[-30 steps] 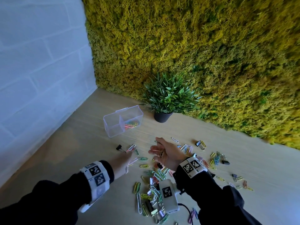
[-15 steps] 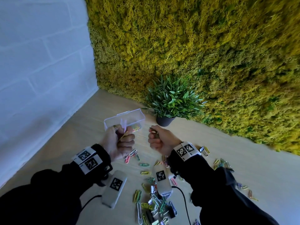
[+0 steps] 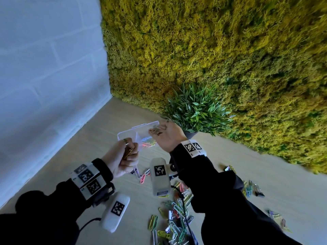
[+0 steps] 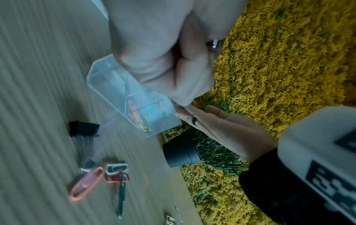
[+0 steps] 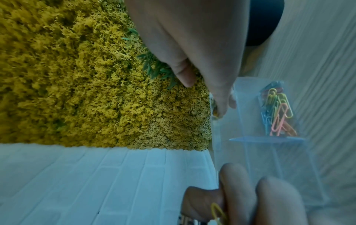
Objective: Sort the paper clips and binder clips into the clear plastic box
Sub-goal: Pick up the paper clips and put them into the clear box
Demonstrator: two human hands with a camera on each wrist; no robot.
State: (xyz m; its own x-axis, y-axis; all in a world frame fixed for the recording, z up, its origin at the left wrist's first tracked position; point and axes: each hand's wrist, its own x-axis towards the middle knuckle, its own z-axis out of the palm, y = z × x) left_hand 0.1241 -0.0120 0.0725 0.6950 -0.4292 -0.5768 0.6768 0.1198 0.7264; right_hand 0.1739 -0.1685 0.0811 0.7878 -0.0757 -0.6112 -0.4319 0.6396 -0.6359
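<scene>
The clear plastic box (image 3: 131, 134) stands on the wooden table, with coloured paper clips (image 3: 148, 144) in its right compartment (image 5: 277, 112). My right hand (image 3: 157, 131) hovers over that compartment, palm up with straight fingers (image 5: 221, 97), and I see nothing held in it. My left hand (image 3: 127, 154) is curled in a fist just before the box's front wall (image 4: 131, 105) and grips a yellow paper clip (image 3: 130, 150), also visible in the right wrist view (image 5: 217, 213). Many loose paper clips (image 3: 177, 218) lie on the table under my forearms.
A potted green plant (image 3: 196, 110) in a dark pot (image 4: 181, 153) stands right behind the box. A moss wall rises at the back and a white brick wall at the left. A black binder clip (image 4: 82, 127) and more clips (image 3: 251, 190) lie scattered on the table.
Both hands rose from the clip pile and moved to the box. The right hand went from a closed fist to flat and open over the right compartment; the left stays clenched.
</scene>
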